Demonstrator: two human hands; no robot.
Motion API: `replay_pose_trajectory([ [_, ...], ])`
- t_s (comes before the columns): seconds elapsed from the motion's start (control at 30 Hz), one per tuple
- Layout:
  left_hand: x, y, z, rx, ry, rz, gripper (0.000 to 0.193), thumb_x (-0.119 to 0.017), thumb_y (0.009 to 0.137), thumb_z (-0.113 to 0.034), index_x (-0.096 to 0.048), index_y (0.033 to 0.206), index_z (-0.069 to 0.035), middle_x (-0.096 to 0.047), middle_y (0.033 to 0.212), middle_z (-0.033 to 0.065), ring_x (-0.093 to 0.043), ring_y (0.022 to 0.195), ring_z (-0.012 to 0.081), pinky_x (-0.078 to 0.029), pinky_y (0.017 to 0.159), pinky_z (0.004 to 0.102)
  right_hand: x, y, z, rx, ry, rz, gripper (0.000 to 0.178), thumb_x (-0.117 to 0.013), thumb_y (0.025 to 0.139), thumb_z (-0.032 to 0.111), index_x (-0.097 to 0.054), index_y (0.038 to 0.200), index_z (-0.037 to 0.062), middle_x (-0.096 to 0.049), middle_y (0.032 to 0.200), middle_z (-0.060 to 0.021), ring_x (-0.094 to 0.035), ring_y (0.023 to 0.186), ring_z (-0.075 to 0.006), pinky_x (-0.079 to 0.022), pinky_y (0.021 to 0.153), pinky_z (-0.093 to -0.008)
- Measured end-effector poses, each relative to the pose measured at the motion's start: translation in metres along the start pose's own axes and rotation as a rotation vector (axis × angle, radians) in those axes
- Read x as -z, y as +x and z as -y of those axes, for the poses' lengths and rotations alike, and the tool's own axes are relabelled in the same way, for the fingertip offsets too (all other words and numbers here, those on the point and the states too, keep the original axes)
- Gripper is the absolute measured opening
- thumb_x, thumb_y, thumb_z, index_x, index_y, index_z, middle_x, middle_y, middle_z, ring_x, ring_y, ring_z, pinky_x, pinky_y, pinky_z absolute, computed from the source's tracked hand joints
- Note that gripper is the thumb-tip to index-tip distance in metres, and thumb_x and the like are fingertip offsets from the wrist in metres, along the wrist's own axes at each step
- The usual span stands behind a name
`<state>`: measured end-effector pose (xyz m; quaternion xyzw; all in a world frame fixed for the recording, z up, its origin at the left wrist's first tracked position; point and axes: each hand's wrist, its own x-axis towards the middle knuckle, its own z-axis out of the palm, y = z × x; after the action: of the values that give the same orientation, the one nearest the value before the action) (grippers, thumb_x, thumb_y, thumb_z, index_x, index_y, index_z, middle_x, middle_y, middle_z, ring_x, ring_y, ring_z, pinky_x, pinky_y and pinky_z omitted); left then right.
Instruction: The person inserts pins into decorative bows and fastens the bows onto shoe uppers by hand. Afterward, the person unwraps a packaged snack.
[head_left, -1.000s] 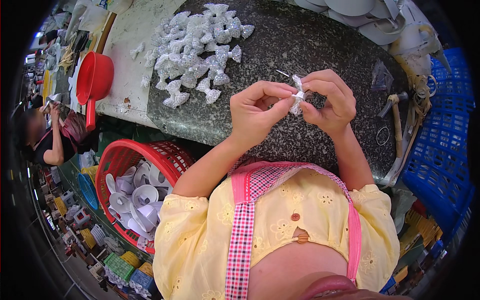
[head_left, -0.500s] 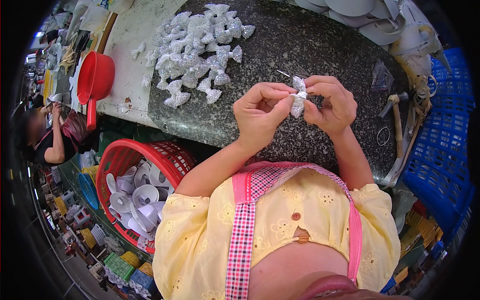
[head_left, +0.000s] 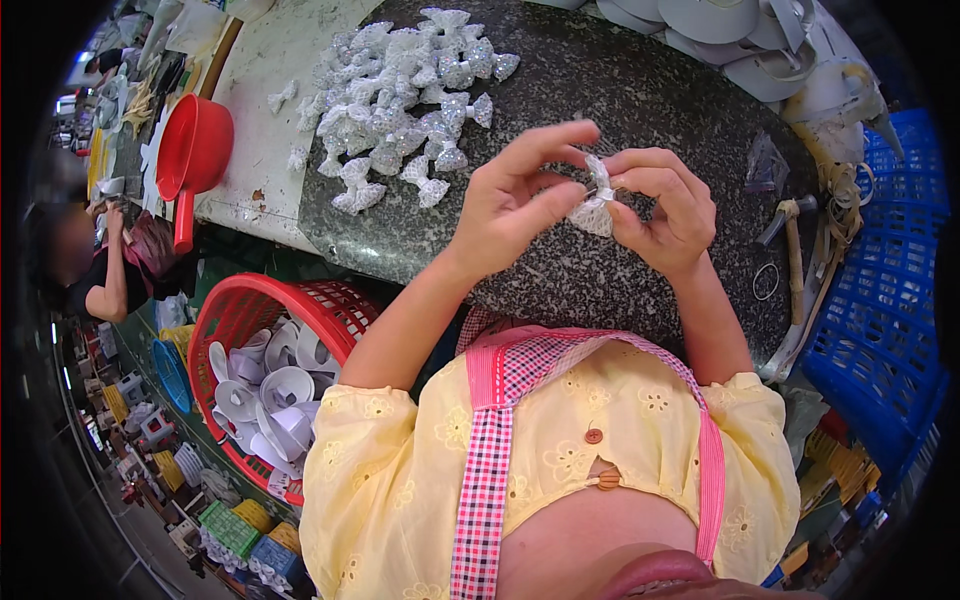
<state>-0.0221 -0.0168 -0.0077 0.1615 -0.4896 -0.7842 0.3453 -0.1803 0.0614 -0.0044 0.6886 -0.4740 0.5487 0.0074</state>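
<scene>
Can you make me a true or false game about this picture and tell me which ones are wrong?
1. The right grip holds a white bow. True.
2. The right grip wears a glove. False: it is bare.
3. The left grip has its index finger apart from its thumb. True.
4. The pile is left of the hammer. True.
5. The hammer is left of both grips. False: it is to their right.
6. The pile is green. False: its bows are white.
</scene>
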Motion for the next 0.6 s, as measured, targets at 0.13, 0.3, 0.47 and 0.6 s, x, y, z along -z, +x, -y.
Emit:
replay_pose_trajectory([
  [0.13, 0.004, 0.004, -0.003, -0.085, 0.309, 0.229, 0.030, -0.057, 0.076, 0.008, -0.057, 0.106, 0.002, -0.053, 0.108, 0.0119, -0.055, 0.093, 0.0142, -0.046, 0.077, 0.0238, 0.001, 0.000, 0.003, -0.035, 0.060, 0.017, 0.016, -0.066, 0.068, 0.006, -0.055, 0.080, 0.0014, -0.061, 0.079, -0.0115, -0.061, 0.062, -0.0184, -0.049, 0.054, -0.0257],
  [0.3, 0.005, -0.002, 0.003, -0.263, 0.464, 0.109, 0.020, -0.060, 0.073, 0.010, -0.059, 0.091, 0.002, -0.058, 0.096, 0.0134, -0.056, 0.090, 0.0162, -0.046, 0.077, 0.0258, 0.006, 0.005, 0.003, -0.137, 0.128, 0.120, 0.028, -0.072, 0.067, 0.015, -0.056, 0.086, 0.0011, -0.060, 0.092, -0.0126, -0.060, 0.079, -0.0211, -0.049, 0.066, -0.0289],
  [0.47, 0.002, -0.010, 0.004, -0.391, 0.491, -0.015, 0.013, -0.061, 0.073, 0.009, -0.059, 0.085, 0.002, -0.060, 0.097, 0.0155, -0.057, 0.087, 0.0179, -0.046, 0.076, 0.0282, -0.002, -0.001, 0.020, -0.375, 0.180, -0.072, 0.056, -0.077, 0.059, 0.034, -0.053, 0.099, 0.0023, -0.056, 0.099, -0.0116, -0.056, 0.091, -0.0217, -0.045, 0.074, -0.0311],
  [0.6, 0.000, -0.015, -0.001, -0.546, 0.683, -0.039, 0.018, -0.063, 0.070, 0.008, -0.059, 0.086, 0.001, -0.061, 0.092, 0.0147, -0.058, 0.083, 0.0182, -0.044, 0.071, 0.0256, -0.012, -0.005, 0.023, -0.051, -0.026, -0.020, 0.041, -0.077, 0.061, 0.016, -0.055, 0.094, 0.0026, -0.057, 0.090, -0.0123, -0.056, 0.079, -0.0204, -0.045, 0.065, -0.0309],
])
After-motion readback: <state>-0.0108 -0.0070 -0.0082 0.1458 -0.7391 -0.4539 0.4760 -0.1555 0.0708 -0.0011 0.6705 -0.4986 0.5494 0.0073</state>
